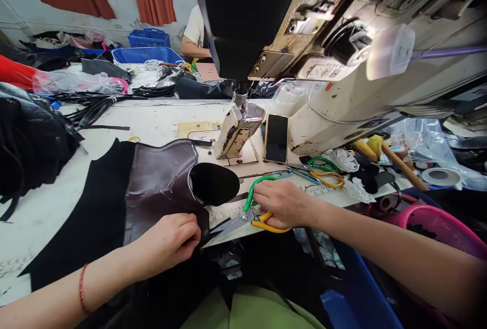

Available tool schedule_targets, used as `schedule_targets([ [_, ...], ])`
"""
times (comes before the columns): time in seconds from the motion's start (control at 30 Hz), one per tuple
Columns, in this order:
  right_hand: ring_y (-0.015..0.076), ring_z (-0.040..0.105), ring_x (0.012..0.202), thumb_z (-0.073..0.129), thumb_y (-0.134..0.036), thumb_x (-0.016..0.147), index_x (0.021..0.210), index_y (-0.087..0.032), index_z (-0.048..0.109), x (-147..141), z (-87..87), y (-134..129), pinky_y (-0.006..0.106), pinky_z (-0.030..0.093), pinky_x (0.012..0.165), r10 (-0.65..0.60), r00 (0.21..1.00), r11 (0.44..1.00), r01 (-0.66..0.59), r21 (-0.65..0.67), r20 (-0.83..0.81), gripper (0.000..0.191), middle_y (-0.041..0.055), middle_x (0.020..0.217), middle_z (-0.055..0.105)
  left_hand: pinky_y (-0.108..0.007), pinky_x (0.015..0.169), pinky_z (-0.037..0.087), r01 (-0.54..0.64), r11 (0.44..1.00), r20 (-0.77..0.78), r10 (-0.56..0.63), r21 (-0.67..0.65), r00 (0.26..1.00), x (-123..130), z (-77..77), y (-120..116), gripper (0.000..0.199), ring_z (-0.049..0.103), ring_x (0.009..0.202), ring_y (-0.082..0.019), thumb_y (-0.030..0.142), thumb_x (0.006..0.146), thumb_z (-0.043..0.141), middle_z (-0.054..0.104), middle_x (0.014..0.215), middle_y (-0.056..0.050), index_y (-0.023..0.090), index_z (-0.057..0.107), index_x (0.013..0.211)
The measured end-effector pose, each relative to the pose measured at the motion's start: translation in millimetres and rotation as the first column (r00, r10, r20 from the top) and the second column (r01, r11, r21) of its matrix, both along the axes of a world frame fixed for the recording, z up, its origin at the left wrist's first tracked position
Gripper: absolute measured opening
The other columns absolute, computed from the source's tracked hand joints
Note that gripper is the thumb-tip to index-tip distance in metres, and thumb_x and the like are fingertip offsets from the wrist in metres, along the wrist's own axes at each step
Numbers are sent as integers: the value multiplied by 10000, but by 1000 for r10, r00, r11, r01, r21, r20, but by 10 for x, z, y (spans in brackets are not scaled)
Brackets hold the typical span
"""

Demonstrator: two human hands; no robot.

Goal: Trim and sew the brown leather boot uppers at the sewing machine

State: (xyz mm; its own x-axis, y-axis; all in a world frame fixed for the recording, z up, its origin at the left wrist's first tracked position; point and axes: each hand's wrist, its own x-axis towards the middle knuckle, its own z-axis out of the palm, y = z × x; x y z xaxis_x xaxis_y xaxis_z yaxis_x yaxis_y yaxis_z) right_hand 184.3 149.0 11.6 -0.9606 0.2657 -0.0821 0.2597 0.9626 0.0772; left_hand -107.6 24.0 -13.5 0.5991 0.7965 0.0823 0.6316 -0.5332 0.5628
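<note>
My right hand (283,203) grips scissors (238,225) with one green and one yellow handle. Their blades are apart and point left, toward the near edge of the leather piece. My left hand (173,240) is closed, its curled fingers pinching that edge close to the blade tips. The leather piece (160,164) is dark brown with black backing and lies flat on the worktable. A black oval part (215,183) shows at its right side, by a curved cut-out. Just behind stands the post (238,131) of a sewing machine (262,20).
A phone (276,138) lies beside the post. More scissors (325,177), a wooden-handled hammer (403,164) and a tape roll (441,177) crowd the right. A pink basket (437,217) stands lower right. Dark material (34,141) is heaped left. Across the table, a person's arm (195,47) shows.
</note>
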Motion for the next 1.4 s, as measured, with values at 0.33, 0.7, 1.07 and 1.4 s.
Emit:
schedule_targets([
  [0.33, 189, 556, 764, 587, -241, 705, 859, -160, 593, -211, -76, -11, 292, 326, 573, 25, 998, 993, -17, -118, 63, 174, 44, 835, 599, -208, 643, 394, -32, 999, 57, 34, -33, 998, -51, -72, -23, 157, 516, 680, -108, 84, 862, 449, 581, 756, 2, 194, 524, 780],
  [0.7, 153, 516, 637, 538, -175, 716, 763, -170, 554, -114, -244, -48, 293, 232, 512, 69, 998, 997, -69, -40, -8, 50, 31, 748, 587, -252, 576, 384, 17, 988, -63, -27, -152, 998, 3, 117, 112, 59, 547, 617, -139, 132, 839, 558, 611, 741, 1, 190, 570, 841],
  [1.07, 145, 479, 613, 504, -183, 721, 731, -186, 513, -25, -188, -118, 287, 235, 522, -18, 999, 995, 14, -100, -38, 14, 19, 711, 548, -234, 639, 407, 249, 944, 65, -240, -218, 968, -4, 90, 352, 121, 528, 690, -132, 178, 941, 415, 585, 838, -14, 201, 515, 877],
  [1.4, 157, 522, 679, 531, -195, 722, 771, -180, 534, -198, -57, -146, 300, 239, 545, 7, 996, 993, 3, -117, 86, 51, 20, 771, 575, -242, 620, 360, 222, 958, 152, -196, -181, 969, 28, -21, 293, 126, 483, 678, -130, 173, 939, 406, 568, 832, -2, 209, 486, 850],
])
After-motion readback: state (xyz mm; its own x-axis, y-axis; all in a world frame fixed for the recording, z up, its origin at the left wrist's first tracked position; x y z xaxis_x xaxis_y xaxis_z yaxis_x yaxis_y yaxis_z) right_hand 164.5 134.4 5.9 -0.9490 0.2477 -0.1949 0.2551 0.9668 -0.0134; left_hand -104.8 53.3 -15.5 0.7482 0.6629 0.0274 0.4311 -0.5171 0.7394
